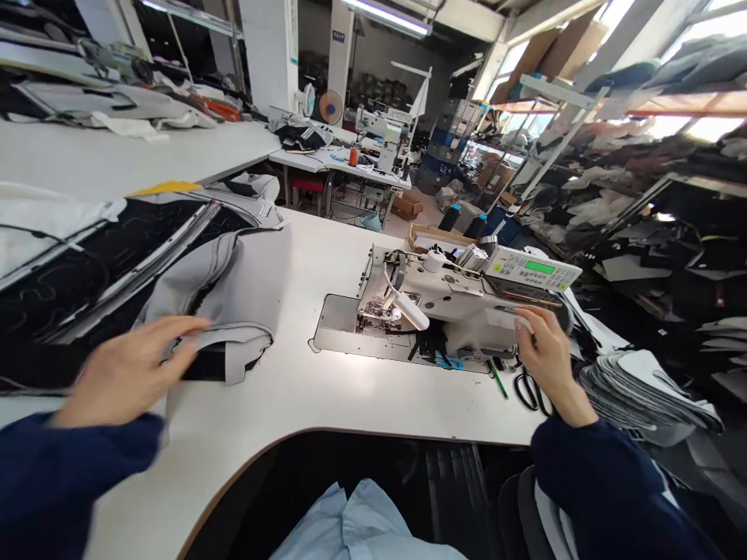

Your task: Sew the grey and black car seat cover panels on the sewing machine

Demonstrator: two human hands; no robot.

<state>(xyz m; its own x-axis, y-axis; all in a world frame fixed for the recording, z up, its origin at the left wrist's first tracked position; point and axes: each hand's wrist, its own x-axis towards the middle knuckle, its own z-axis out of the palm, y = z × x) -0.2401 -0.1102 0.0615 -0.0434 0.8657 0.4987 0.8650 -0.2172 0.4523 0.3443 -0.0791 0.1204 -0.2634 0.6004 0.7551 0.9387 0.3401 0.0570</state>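
Grey fabric [257, 268] lay folded on the left part of the white worktop [350, 397], between dark material [140, 233] and a sewing machine [435, 292]. The left hand [125, 369] was at its layered near edge, thumb and fingers slightly apart, but blur made it impossible to tell whether that grip had closed on the fabric. The right hand [545, 342] hung in front of the machine's arm, fingertips near the thumb beside a pale, smeared patch; whether this grip pinched anything could not be told either. Judging by its drape, the fabric seemed light and soft, hardly fragile or slippery, yet apt to crease. Its layered edge looked the surest hold, since the broad smooth panel would probably sag.
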